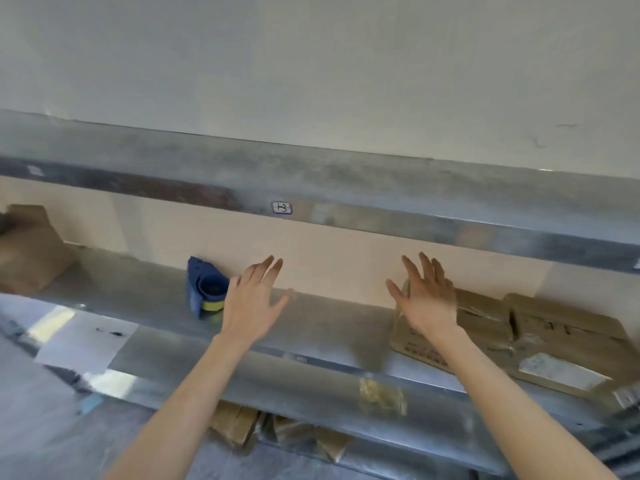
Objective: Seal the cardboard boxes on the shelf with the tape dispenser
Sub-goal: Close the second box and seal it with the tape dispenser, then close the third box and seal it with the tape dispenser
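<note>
Over a metal shelf [166, 306], left hand [251, 303] and right hand [427, 299] hover spread-fingered; blue tape dispenser [204, 289] left, cardboard boxes [512, 334] right.

Little tag marked 13 [282, 207] sits up above, between the fingers of the left hand [249, 306] and right hand [427, 299]. White paper sheet [83, 341] lies well left of them, yellowish tape scrap [381, 396] below the right ones.

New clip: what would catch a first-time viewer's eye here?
Two spread hands reach over the metal shelf. The left hand is just right of a blue tape dispenser, and the right hand is at the left end of the flat cardboard boxes. Neither hand holds anything.
</note>
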The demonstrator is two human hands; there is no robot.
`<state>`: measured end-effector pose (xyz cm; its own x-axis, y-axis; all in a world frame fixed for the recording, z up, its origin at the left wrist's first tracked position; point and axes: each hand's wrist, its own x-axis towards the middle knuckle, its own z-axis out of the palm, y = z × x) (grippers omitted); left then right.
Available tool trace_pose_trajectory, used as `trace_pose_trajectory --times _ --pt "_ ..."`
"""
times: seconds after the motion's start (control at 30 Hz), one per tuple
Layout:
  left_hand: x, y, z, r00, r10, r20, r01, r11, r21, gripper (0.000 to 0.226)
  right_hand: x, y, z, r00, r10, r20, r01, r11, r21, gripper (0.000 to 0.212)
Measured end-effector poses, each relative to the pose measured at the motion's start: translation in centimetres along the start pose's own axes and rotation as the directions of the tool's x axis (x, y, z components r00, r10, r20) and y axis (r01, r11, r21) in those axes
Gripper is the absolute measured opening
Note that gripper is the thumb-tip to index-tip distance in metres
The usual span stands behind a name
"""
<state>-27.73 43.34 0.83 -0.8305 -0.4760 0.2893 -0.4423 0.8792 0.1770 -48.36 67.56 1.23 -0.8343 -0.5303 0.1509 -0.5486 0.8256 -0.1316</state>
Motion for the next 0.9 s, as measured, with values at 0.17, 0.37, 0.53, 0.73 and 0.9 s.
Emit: trace_pose_trajectory --times 0.17,0.37,0.53,0.73,0.9 --pt "-0.8 -6.3 -2.1 0.994 -0.093 -0.049 0.094 0.995 0.026 0.075 2.2 -9.4 0.6 0.990 -0.120 0.069 0.114 0.990 0.081 0.065" --pt "-1.8 -16.2 -4.7 0.982 -0.171 -0.076 0.176 0.983 0.057 0.079 3.8 -22.0 1.9 0.972 -0.210 0.102 0.198 0.974 0.112 0.063" --pt "-2.3 -25.7 -6.9 0.974 -0.209 -0.086 0.217 0.970 0.108 0.081 4.9 -32.0 2.9 0.963 -0.242 0.115 0.226 0.964 0.140 0.064" --pt "-3.0 -35.7 -8.9 0.964 -0.239 -0.115 0.253 0.959 0.127 0.080 5.5 -42.0 4.4 0.948 -0.298 0.109 0.274 0.942 0.192 0.066" --pt "-3.4 -42.1 -9.7 0.940 -0.301 -0.158 0.321 0.939 0.120 0.079 6.6 -49.6 5.5 0.917 -0.381 0.118 0.353 0.913 0.205 0.066"
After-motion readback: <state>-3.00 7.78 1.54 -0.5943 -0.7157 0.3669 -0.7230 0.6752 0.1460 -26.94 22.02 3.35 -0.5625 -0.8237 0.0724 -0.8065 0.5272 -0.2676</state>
